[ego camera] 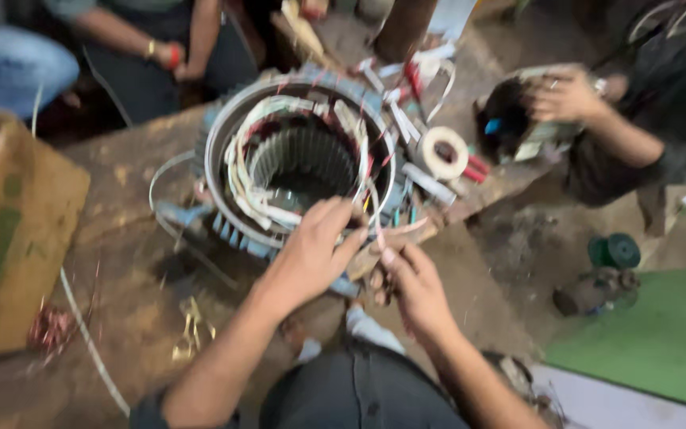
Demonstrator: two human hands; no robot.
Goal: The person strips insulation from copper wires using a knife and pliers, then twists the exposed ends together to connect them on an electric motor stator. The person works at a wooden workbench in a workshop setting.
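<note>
Frame is motion-blurred, fine detail lost. Nearest: dark trousers at the bottom edge, both forearms reaching up from there. Left hand (311, 253) sits at the near rim of the motor stator (299, 163), fingers curled and pinching at what looks like a thin wire or sleeve end at the rim — cannot tell exactly what is in the grip. Right hand (413, 286) is just beside it, to the right and slightly nearer, fingers bent with tips pointing toward the left hand; it looks closed on something small, but the blur hides it. The two hands almost touch. The stator stands on the worn wooden desk (132, 262) with its bore facing up — round metal shell, ribbed lamination slots inside, pale winding bundles looped around the top, loose lead ends sticking out to the right. Left of it on the desk: a cardboard box (9, 238), a small tangle of copper wire (49, 327) in front of that, and a white cable (89, 342) running along the surface. Just right of the stator lies a roll of white tape (443, 152). Further right, another person's hand (561, 97) rests on a dark part. On the floor at right: a green spool (614, 251) near a green mat (660, 342). Far top left, a second person sits behind the desk.
</note>
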